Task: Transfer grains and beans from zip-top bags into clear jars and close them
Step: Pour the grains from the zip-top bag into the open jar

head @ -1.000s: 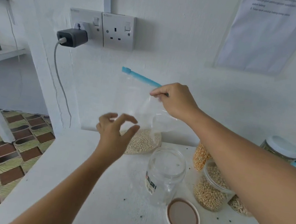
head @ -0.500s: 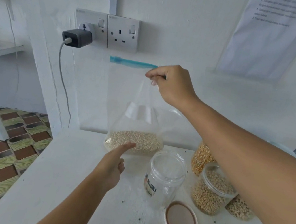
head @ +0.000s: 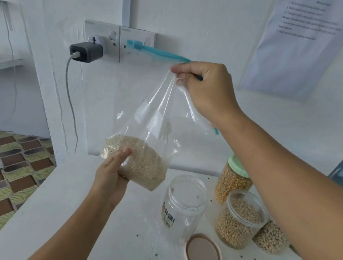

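A clear zip-top bag (head: pixel 146 112) with a blue zip strip hangs in the air above the white table (head: pixel 126 245). Pale small grains (head: pixel 139 160) fill its bottom. My right hand (head: pixel 205 88) pinches the bag's top edge beside the zip. My left hand (head: pixel 112 176) cups the bag's lower left corner from below, fingers against the grains. An empty clear jar (head: pixel 183 205) with a label stands open on the table just right of the bag. Its pink lid (head: pixel 203 254) lies upside down in front of it.
Three filled jars stand at the right: one with yellow corn and a green lid (head: pixel 234 179), an open one with round beans (head: pixel 241 220), and one behind my forearm (head: pixel 270 238). Wall sockets with a plugged charger (head: pixel 86 51) are behind. The table's left edge drops to tiled floor.
The bag has been lifted off the table by my right hand. My left hand moved from pointing below it to cupping its grain-filled bottom.
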